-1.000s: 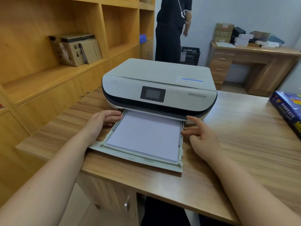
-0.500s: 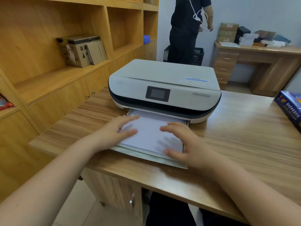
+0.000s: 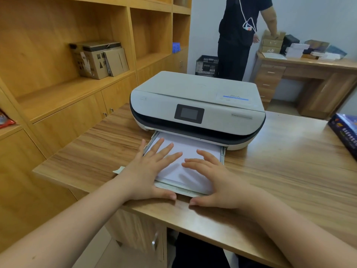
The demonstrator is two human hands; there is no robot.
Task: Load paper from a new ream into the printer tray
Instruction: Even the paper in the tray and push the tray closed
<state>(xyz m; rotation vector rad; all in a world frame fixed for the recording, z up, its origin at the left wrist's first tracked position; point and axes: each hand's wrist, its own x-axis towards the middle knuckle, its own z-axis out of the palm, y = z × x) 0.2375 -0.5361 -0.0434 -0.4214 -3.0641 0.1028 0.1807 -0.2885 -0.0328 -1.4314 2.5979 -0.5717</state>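
A grey and white printer (image 3: 197, 97) stands on the wooden desk (image 3: 289, 171). Its paper tray (image 3: 185, 192) sticks out at the front, partly pushed in, with a stack of white paper (image 3: 185, 146) lying in it. My left hand (image 3: 146, 171) rests flat on the left part of the stack, fingers spread, thumb against the tray's front edge. My right hand (image 3: 214, 178) lies flat on the right part, thumb at the front edge too. Neither hand grips anything. The blue ream wrapper (image 3: 345, 132) lies at the desk's right edge.
Wooden shelving (image 3: 77, 74) with a cardboard box (image 3: 94, 59) lines the left wall. A person in dark clothes (image 3: 239, 35) stands behind the printer beside a black crate (image 3: 206, 65). A second desk (image 3: 309, 78) with stacked boxes stands at the back right.
My hands have moved from the tray's sides onto the top of the paper. The tray has slid further into the printer. The person at the back has shifted to the right.
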